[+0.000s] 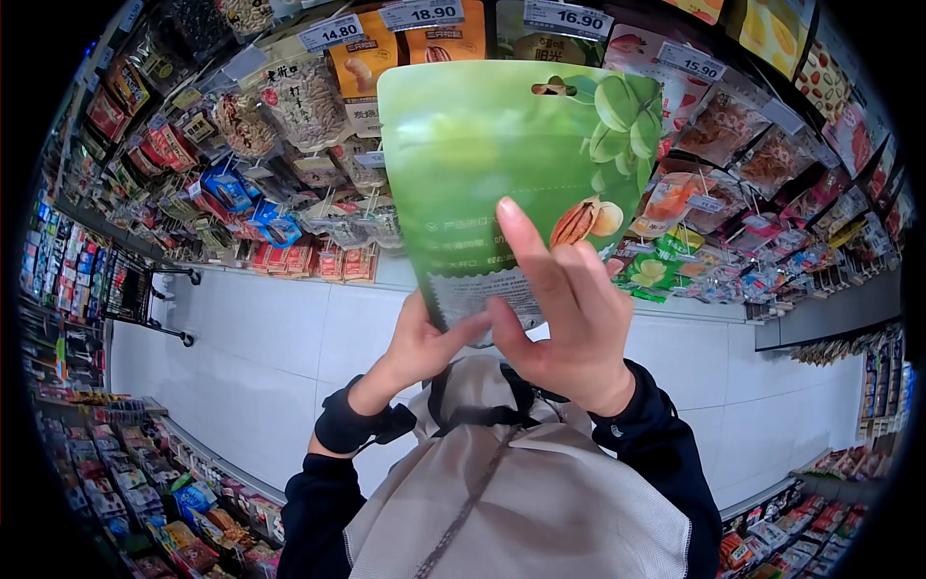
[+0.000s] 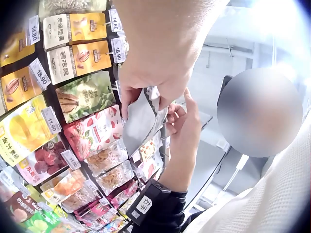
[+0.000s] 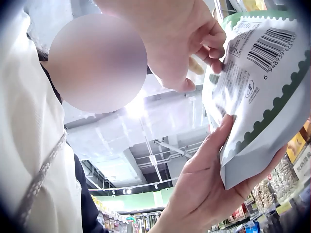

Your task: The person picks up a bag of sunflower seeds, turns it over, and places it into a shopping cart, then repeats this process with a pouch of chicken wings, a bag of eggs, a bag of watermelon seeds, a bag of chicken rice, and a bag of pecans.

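A green nut pouch (image 1: 482, 145), with a pecan picture and printed text, stands upright in front of the shelf, its back turned to me. My left hand (image 1: 420, 343) grips its lower left corner, thumb across the front and fingers behind. The right wrist view shows the pouch's barcode (image 3: 272, 48) and its folded base above the left palm (image 3: 204, 184). My right hand (image 1: 579, 328) is over the pouch's lower right, index finger stretched across the printed lines, the other fingers bent loosely. In the left wrist view the pouch's grey base (image 2: 138, 121) sits between the left thumb and fingers.
Hanging snack packs, such as a clear nut bag (image 1: 304, 101), fill the rack ahead below price tags (image 1: 434, 13). A black cart (image 1: 135, 289) stands at left on the pale tiled floor (image 1: 260, 338). Low shelves of packets (image 1: 183, 502) lie behind.
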`<state>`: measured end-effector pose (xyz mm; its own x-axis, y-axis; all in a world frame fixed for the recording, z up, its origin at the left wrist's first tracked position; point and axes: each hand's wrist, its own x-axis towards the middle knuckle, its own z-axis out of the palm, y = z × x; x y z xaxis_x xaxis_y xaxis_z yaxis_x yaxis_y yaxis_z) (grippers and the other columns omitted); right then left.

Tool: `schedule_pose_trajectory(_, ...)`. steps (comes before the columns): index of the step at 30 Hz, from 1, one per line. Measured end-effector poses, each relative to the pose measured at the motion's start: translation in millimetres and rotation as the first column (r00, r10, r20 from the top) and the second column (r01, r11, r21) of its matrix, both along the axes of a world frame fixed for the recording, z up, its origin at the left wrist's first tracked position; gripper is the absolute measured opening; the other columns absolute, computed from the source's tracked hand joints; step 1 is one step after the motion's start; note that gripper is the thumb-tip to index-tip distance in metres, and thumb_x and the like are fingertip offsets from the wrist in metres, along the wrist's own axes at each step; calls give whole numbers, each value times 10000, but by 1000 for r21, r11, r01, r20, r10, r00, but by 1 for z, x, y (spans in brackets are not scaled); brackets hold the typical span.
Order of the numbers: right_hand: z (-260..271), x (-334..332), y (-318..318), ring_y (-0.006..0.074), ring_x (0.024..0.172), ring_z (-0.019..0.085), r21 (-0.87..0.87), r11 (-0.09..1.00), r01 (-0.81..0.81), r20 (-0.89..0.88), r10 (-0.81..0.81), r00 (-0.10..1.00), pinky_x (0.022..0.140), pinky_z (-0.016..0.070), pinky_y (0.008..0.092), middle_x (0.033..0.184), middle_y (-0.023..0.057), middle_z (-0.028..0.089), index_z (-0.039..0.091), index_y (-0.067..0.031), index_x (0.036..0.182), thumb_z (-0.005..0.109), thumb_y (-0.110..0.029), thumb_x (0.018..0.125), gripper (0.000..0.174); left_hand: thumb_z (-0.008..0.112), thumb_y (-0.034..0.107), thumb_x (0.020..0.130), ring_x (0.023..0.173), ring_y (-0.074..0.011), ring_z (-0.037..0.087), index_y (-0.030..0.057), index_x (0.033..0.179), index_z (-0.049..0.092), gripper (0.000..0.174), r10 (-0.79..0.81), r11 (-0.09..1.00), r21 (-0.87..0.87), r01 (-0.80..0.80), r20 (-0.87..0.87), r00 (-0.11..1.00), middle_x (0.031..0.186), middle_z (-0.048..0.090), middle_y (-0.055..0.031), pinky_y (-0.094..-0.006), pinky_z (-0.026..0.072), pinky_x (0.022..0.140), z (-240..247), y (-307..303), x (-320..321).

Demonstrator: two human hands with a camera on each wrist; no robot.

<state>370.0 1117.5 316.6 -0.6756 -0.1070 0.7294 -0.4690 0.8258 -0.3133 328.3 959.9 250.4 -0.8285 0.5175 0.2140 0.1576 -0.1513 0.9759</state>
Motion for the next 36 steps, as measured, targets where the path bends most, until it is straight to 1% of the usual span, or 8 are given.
schedule_pose_trajectory(17,-4,-3,-2,187,596,441,-1,1000,-2,-36,2,999,520,399,264,686,34,456,465,-44,1212,648,-40,570,668,576,25,781,827,-113,560,-25,1082,489,318,31,999,-12,-31,-33,999,939,592,-72,-246,459,708,-4,-1,2)
schedule_pose_trajectory(20,-3,-3,-3,164,555,424,-131,991,-9,10,11,1000,499,378,252,630,27,427,439,-36,1231,647,-14,583,680,587,24,774,824,-108,559,-23,1076,496,319,50,999,-1,-50,-23,998,934,596,-68,-240,457,704,-3,-1,3)
schedule_pose_trajectory(26,-8,-8,0,146,523,403,-168,986,-18,-4,17,1000,485,359,242,587,18,390,417,-35,1248,641,5,600,687,596,22,769,832,-107,555,-19,1073,497,323,54,997,-54,-52,30,998,942,598,-65,-237,452,709,-3,-4,5)
schedule_pose_trajectory(29,-11,-13,2,126,533,400,-185,981,-59,27,65,998,484,353,226,621,11,418,420,-30,1243,624,26,596,680,596,18,767,856,-113,550,-16,1097,475,353,93,993,-76,-88,59,994,968,589,-67,-241,450,721,-8,-4,7)
schedule_pose_trajectory(31,-14,-16,8,105,542,402,-298,944,-139,48,160,986,482,349,214,663,6,449,423,-25,1237,602,42,600,666,595,18,768,884,-120,545,-14,1128,446,391,131,988,-92,-122,110,985,1000,578,-72,-247,446,745,-12,-5,8)
schedule_pose_trajectory(33,-17,-19,19,86,615,415,-352,931,-93,46,117,992,511,351,191,811,30,506,440,-7,1211,555,41,626,598,595,23,768,909,-126,537,-12,1151,419,423,177,984,-10,-177,101,979,1026,564,-77,-251,437,770,-16,-8,10)
schedule_pose_trajectory(34,-20,-22,29,165,758,493,-362,929,-80,-33,73,997,601,419,242,871,81,508,443,3,1192,581,-7,633,575,596,25,769,922,-129,533,-11,1163,406,439,205,977,36,-209,96,974,1039,557,-79,-252,433,782,-17,-10,11)
schedule_pose_trajectory(36,-41,-34,32,164,882,477,-600,794,-96,-56,79,995,662,421,229,1042,113,460,369,8,1230,555,-27,694,568,595,37,770,974,-141,511,-7,1190,374,477,214,972,64,-226,158,964,1086,528,-83,-275,407,838,-16,-18,12)
